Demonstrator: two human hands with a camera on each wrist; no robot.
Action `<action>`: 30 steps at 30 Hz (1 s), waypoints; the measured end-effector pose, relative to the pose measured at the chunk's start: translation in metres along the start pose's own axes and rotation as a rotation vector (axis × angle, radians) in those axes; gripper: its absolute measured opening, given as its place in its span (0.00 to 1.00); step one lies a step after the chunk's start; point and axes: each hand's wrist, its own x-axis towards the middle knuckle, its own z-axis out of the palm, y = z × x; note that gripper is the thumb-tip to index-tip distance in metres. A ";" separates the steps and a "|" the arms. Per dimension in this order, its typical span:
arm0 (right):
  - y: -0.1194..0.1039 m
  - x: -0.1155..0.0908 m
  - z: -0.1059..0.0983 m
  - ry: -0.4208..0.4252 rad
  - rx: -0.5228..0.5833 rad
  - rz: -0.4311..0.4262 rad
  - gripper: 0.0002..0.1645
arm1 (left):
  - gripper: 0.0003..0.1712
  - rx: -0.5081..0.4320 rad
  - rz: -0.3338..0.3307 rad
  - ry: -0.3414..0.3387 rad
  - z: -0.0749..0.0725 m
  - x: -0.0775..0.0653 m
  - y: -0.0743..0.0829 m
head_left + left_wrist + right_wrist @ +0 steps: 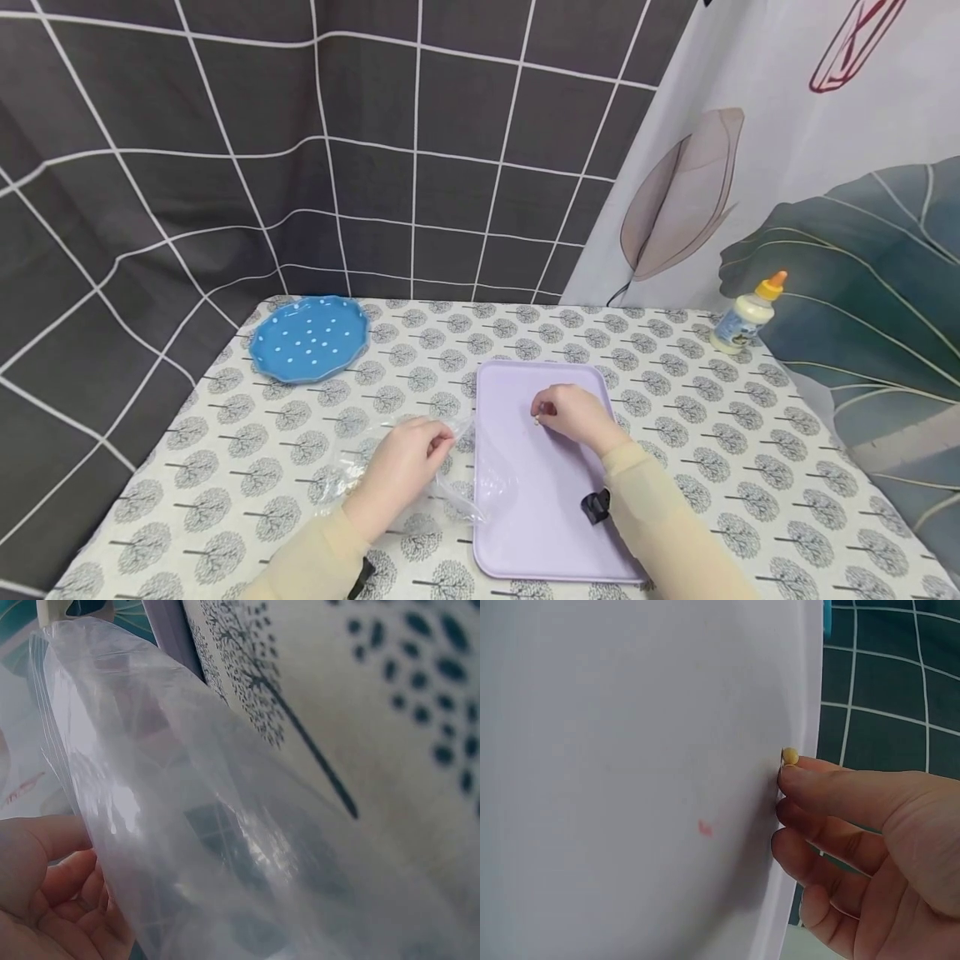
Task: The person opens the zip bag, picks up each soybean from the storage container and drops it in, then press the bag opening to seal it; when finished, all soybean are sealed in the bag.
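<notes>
Pinched between my left hand's (405, 462) thumb and fingers is the edge of a clear plastic bag (187, 795). The bag hangs over the table, its right end overlapping the tray's left edge in the head view. Above the lilac tray (517, 533), my right hand (573, 412) pinches a small, round, pale-yellow ball (790, 756) at the tips of thumb and index finger. The other right fingers are bent beneath it. A faint red mark (705, 827) shows on the tray in the right wrist view.
At the back left lies a blue plate (311, 340) with white dots. A glue bottle (742, 321) with an orange tip stands at the back right. The cloth (420, 350) has a tree print, and a dark grid curtain (375, 183) hangs behind.
</notes>
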 end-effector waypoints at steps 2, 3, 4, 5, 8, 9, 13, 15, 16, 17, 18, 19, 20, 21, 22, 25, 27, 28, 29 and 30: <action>0.000 0.001 0.000 -0.004 -0.001 -0.003 0.08 | 0.02 0.001 0.000 0.000 0.000 0.000 0.000; 0.000 0.001 0.000 -0.004 -0.006 -0.007 0.07 | 0.02 0.000 0.000 -0.001 0.000 0.000 0.000; -0.001 0.001 0.000 -0.004 -0.013 -0.011 0.07 | 0.02 -0.001 0.000 -0.001 0.000 0.000 0.000; -0.001 0.001 0.000 -0.005 -0.020 -0.013 0.07 | 0.02 -0.002 0.000 -0.002 0.000 0.000 0.001; -0.002 -0.001 -0.001 -0.005 -0.044 -0.014 0.07 | 0.03 0.001 -0.001 -0.005 0.000 0.001 0.001; -0.002 -0.001 -0.001 -0.003 -0.049 -0.012 0.07 | 0.03 0.003 -0.001 -0.006 0.000 0.001 0.001; -0.004 -0.006 -0.004 0.032 -0.058 -0.014 0.06 | 0.02 0.005 0.000 -0.005 0.001 0.001 0.002; -0.005 -0.009 -0.005 0.048 -0.044 -0.015 0.06 | 0.02 0.001 0.000 -0.006 0.001 0.001 0.003; -0.006 -0.011 -0.006 0.055 -0.033 -0.018 0.06 | 0.02 0.001 -0.002 -0.007 0.001 0.001 0.003; -0.007 -0.013 -0.007 0.058 -0.017 -0.022 0.06 | 0.02 0.000 -0.003 -0.008 0.001 0.001 0.003; -0.008 -0.015 -0.007 0.062 0.000 -0.029 0.06 | 0.02 0.000 -0.005 -0.009 0.001 0.001 0.003; -0.008 -0.017 -0.007 0.062 0.022 -0.029 0.06 | 0.02 0.000 -0.006 -0.011 0.002 0.001 0.003; -0.009 -0.019 -0.007 0.061 0.042 -0.025 0.06 | 0.03 0.000 -0.008 -0.012 0.002 0.001 0.004; -0.010 -0.021 -0.007 0.062 0.062 -0.027 0.06 | 0.03 0.001 -0.009 -0.012 0.002 0.001 0.003; -0.011 -0.023 -0.007 0.062 0.080 -0.032 0.05 | 0.03 0.000 -0.009 -0.012 0.002 0.001 0.004; -0.014 -0.028 -0.006 0.055 0.128 -0.055 0.04 | 0.02 -0.005 -0.009 -0.008 0.003 0.001 0.004; -0.019 -0.031 -0.006 0.048 0.150 -0.091 0.03 | 0.02 -0.006 -0.010 -0.007 0.003 0.001 0.004; -0.021 -0.032 -0.006 0.045 0.162 -0.113 0.03 | 0.02 -0.006 -0.010 -0.005 0.003 0.001 0.004; -0.023 -0.034 -0.006 0.042 0.174 -0.136 0.03 | 0.02 -0.004 -0.009 -0.003 0.003 0.001 0.004; -0.027 -0.035 -0.006 0.036 0.187 -0.158 0.03 | 0.02 -0.002 -0.007 -0.001 0.003 0.001 0.003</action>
